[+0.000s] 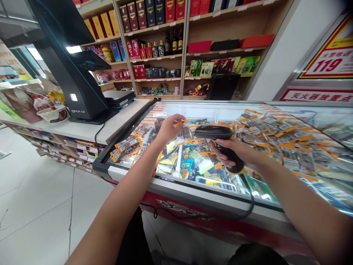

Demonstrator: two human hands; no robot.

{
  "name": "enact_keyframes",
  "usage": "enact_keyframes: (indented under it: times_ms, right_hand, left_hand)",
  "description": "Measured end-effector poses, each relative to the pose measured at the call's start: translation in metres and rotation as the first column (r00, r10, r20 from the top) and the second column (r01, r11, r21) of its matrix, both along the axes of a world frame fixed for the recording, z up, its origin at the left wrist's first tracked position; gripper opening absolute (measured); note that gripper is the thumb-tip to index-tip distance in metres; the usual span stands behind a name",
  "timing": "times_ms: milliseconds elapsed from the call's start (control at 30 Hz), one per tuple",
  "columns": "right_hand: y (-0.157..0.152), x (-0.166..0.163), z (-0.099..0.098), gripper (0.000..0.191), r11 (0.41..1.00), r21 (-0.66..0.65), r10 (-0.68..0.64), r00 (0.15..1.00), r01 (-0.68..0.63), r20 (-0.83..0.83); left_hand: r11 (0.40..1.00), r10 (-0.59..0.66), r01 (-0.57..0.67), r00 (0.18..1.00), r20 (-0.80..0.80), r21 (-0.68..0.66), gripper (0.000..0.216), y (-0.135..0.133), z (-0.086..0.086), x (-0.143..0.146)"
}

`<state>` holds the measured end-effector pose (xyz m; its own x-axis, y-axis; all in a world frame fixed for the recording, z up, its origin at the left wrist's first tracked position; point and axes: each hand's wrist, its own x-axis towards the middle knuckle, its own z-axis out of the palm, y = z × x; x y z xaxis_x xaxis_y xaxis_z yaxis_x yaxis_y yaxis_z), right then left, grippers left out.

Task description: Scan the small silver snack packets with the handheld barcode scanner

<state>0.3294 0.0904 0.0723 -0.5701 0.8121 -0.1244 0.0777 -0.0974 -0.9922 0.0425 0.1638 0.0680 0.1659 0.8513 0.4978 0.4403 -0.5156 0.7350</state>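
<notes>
My left hand [167,129] pinches a small clear packet with an orange strip [185,129] above the glass lid of a chest freezer [193,191]. My right hand [239,152] grips the handle of a black barcode scanner [213,132], whose head sits just right of the packet and faces it. The scanner's black cable [249,204] hangs down over the freezer's front edge. Many similar orange-striped packets [275,132] lie spread over the freezer lid on both sides of my hands.
A black till screen on a stand [74,73] sits on a pale counter [91,129] to the left, next to the freezer. Wooden shelves of boxes and bottles [165,48] line the back wall. White tiled floor [41,206] lies lower left.
</notes>
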Motion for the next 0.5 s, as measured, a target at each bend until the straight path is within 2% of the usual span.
enact_keyframes:
  times_ms: [200,267,400,500]
  right_hand:
    - [0.002,-0.001,-0.002,0.051,1.000,0.025,0.005,0.998,-0.004,-0.062]
    - [0.002,-0.002,-0.001,0.048,0.999,0.040,0.001,0.997,0.002,-0.079]
    - [0.004,0.000,-0.003,0.048,0.999,0.044,-0.002,0.992,0.007,-0.123]
    - [0.006,0.003,-0.007,0.046,0.999,0.034,-0.011,0.992,0.015,-0.128]
  left_hand:
    - [0.984,-0.165,0.176,0.951,-0.260,0.020,0.045,-0.010,-0.001,0.005]
    - [0.976,-0.192,0.214,0.936,-0.296,0.044,0.049,-0.013,0.001,0.007]
    - [0.967,-0.083,0.140,0.963,-0.257,0.214,0.043,-0.011,0.001,0.006]
    - [0.967,-0.050,0.105,0.971,-0.233,0.232,0.044,-0.002,-0.008,0.004]
